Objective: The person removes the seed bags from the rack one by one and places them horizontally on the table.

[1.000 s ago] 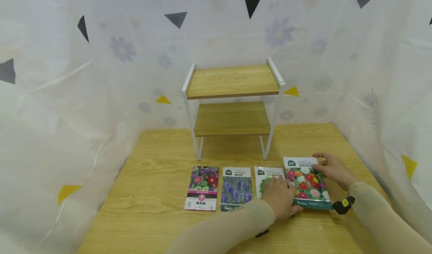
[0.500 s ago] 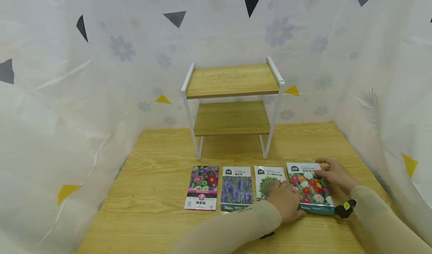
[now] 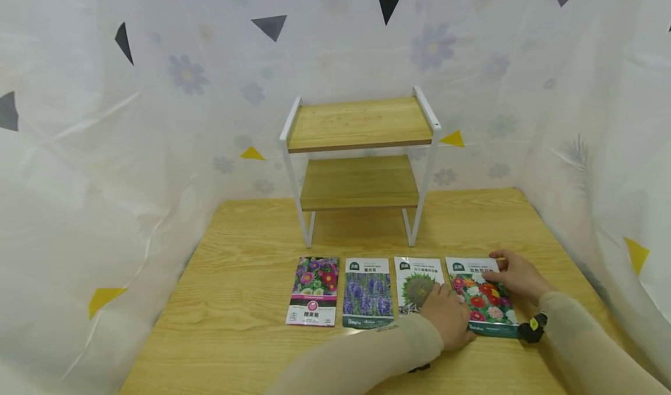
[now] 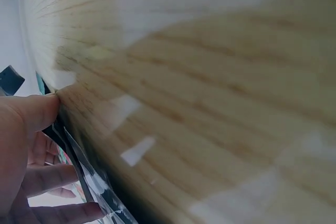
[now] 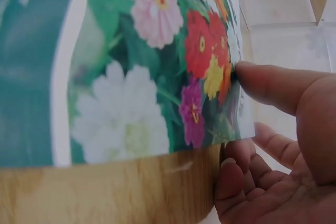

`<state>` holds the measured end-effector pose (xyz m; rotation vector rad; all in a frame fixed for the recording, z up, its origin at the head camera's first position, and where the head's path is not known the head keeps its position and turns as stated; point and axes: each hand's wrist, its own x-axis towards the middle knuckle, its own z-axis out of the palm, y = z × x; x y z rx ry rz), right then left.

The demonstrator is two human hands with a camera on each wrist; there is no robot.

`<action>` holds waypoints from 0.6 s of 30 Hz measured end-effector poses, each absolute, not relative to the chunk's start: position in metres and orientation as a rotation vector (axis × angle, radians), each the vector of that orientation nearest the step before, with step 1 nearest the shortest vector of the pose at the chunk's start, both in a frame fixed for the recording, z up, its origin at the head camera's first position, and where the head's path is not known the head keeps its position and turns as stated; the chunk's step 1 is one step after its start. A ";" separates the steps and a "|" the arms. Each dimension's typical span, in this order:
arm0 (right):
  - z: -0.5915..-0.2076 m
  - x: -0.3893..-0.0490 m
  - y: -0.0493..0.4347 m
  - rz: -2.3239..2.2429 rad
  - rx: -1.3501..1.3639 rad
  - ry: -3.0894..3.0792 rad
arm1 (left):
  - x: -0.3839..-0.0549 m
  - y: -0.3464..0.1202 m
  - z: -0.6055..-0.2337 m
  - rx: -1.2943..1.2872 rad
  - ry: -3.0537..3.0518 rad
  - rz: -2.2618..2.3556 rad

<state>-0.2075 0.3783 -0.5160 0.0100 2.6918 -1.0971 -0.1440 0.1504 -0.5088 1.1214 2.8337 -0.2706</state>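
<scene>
My right hand (image 3: 516, 277) pinches the upper right edge of a seed packet with mixed zinnia-like flowers (image 3: 493, 304). In the right wrist view the thumb lies on the face of this flower packet (image 5: 142, 77), the other fingers curled at its edge. My left hand (image 3: 447, 318) lies between that packet and a seed packet with a green flower head (image 3: 417, 287), covering the latter's lower right part. Its thumb points toward the flower packet's lower left corner. In the left wrist view the left hand's fingers (image 4: 52, 178) are extended against a packet's edge.
A lavender seed packet (image 3: 368, 296) and a pink daisy seed packet (image 3: 313, 293) lie to the left in the same row. Behind them on the wooden table (image 3: 236, 302) stands a two-tier rack (image 3: 362, 124) with white legs. Patterned sheeting (image 3: 335, 45) surrounds the table.
The flower packet has moved right and toward me, coming into line with the row. Both hands went with it, and the left hand uncovered more of the green-flower packet.
</scene>
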 end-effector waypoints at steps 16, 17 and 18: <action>-0.518 -0.206 0.376 -0.993 0.002 2.744 | -0.145 0.151 -0.508 1.120 2.777 -0.311; -0.518 -0.207 0.376 -0.986 0.004 2.747 | -0.145 0.152 -0.508 1.116 2.775 -0.309; -0.518 -0.207 0.376 -0.979 0.008 2.747 | -0.146 0.152 -0.508 1.114 2.776 -0.307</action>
